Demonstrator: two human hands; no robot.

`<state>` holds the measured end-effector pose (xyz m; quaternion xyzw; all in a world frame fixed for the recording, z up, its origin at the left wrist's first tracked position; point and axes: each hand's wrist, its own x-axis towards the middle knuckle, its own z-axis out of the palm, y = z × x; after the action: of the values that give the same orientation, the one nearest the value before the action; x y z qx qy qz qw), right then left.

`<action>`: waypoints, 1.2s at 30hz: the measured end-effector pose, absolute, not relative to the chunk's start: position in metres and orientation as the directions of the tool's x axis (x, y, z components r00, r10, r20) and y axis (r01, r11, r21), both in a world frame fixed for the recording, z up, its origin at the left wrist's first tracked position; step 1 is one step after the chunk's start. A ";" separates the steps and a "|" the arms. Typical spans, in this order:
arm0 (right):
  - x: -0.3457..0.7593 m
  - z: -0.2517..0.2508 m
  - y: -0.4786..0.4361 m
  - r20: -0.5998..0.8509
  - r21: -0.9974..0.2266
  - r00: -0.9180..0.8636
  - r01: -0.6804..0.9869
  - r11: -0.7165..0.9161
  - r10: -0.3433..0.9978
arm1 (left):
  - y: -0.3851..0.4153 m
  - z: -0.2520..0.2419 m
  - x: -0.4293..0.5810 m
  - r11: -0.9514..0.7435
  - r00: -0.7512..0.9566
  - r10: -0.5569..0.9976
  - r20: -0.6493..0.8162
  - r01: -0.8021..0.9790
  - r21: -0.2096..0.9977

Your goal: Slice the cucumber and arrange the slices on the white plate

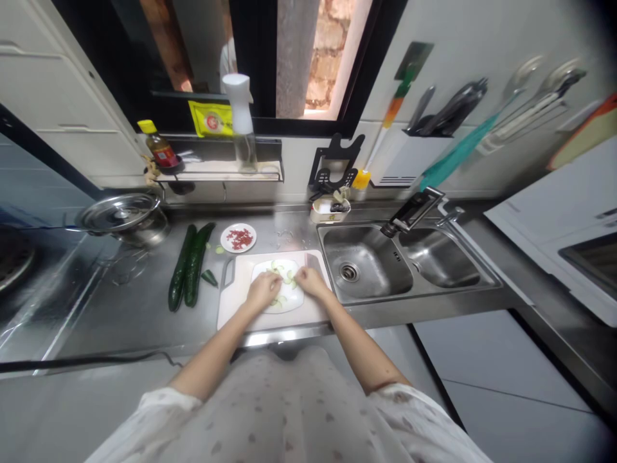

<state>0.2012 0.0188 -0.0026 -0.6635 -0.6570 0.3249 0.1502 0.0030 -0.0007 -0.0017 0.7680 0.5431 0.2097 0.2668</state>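
A white plate [292, 301] with curved edges lies on a pale cutting board [234, 314]. Thin, pale green cucumber slices [278, 300] are laid in small groups on it. Over the plate's left side, my left hand [263, 290] is closed, thumb and fingers pinched near the upper slices. My right hand [311, 282] is closed too, at the plate's right edge, its fingertips beside a group of slices. Whatever either pinch holds is too small to make out. Left of the board lie two long, dark green cucumbers [195, 270] and a cut cucumber end [209, 278].
Behind the board stands a small white dish [245, 247] of chopped red pieces. A lidded steel pot [139, 228] is at the left. To the right is a double sink [371, 283] with a black faucet [409, 212]. A narrow shelf [216, 172] holds bottles.
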 end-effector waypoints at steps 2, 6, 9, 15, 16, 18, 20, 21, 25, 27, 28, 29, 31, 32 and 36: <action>0.197 -0.002 0.016 -0.257 -0.571 -0.067 0.815 -0.096 0.964 | -0.004 -0.004 0.007 -0.334 0.386 0.922 0.023 0.764 0.551; 0.189 0.004 0.017 -0.316 -0.474 -0.077 0.876 -0.087 0.946 | -0.006 -0.004 0.014 -0.427 0.480 0.877 -0.023 0.799 0.423; 0.185 0.010 0.018 -0.353 -0.404 -0.077 0.911 -0.078 0.932 | -0.006 -0.004 0.018 -0.461 0.511 0.859 -0.042 0.806 0.371; 0.180 0.017 0.017 -0.392 -0.335 -0.078 0.940 -0.064 0.917 | -0.003 -0.006 0.023 -0.478 0.526 0.848 -0.067 0.812 0.334; 0.180 0.018 0.017 -0.390 -0.332 -0.081 0.941 -0.058 0.917 | -0.002 -0.006 0.023 -0.477 0.526 0.848 -0.068 0.812 0.335; 0.179 0.018 0.018 -0.387 -0.320 -0.081 0.946 -0.051 0.919 | -0.001 -0.007 0.024 -0.476 0.526 0.847 -0.072 0.812 0.339; 0.178 0.018 0.018 -0.391 -0.303 -0.075 0.952 -0.051 0.917 | 0.000 -0.007 0.025 -0.473 0.527 0.846 -0.080 0.812 0.342; 0.178 0.018 0.018 -0.396 -0.294 -0.071 0.954 -0.054 0.916 | 0.000 -0.007 0.026 -0.472 0.527 0.846 -0.086 0.813 0.341; 0.176 0.018 0.019 -0.410 -0.271 -0.056 0.961 -0.062 0.910 | 0.001 -0.010 0.027 -0.473 0.526 0.846 -0.089 0.817 0.329; 0.175 0.018 0.019 -0.412 -0.260 -0.055 0.964 -0.060 0.909 | 0.002 -0.012 0.027 -0.477 0.528 0.845 -0.088 0.816 0.326; 0.175 0.018 0.019 -0.413 -0.256 -0.055 0.965 -0.058 0.909 | 0.003 -0.013 0.027 -0.477 0.529 0.844 -0.090 0.816 0.325; 0.175 0.018 0.019 -0.413 -0.252 -0.054 0.966 -0.057 0.909 | 0.003 -0.014 0.027 -0.477 0.530 0.842 -0.094 0.816 0.325; 0.175 0.018 0.019 -0.414 -0.249 -0.053 0.967 -0.058 0.909 | 0.004 -0.016 0.028 -0.477 0.532 0.841 -0.100 0.816 0.325; 0.175 0.018 0.019 -0.416 -0.248 -0.052 0.967 -0.058 0.908 | 0.004 -0.016 0.028 -0.477 0.532 0.841 -0.102 0.817 0.323; 0.174 0.018 0.020 -0.423 -0.232 -0.056 0.971 -0.049 0.904 | 0.006 -0.016 0.029 -0.486 0.537 0.837 -0.105 0.818 0.307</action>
<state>0.1742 0.0199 0.0176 -0.6835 -0.6861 0.2391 -0.0701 0.0288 0.0058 -0.0161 0.8616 0.4801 0.0294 0.1620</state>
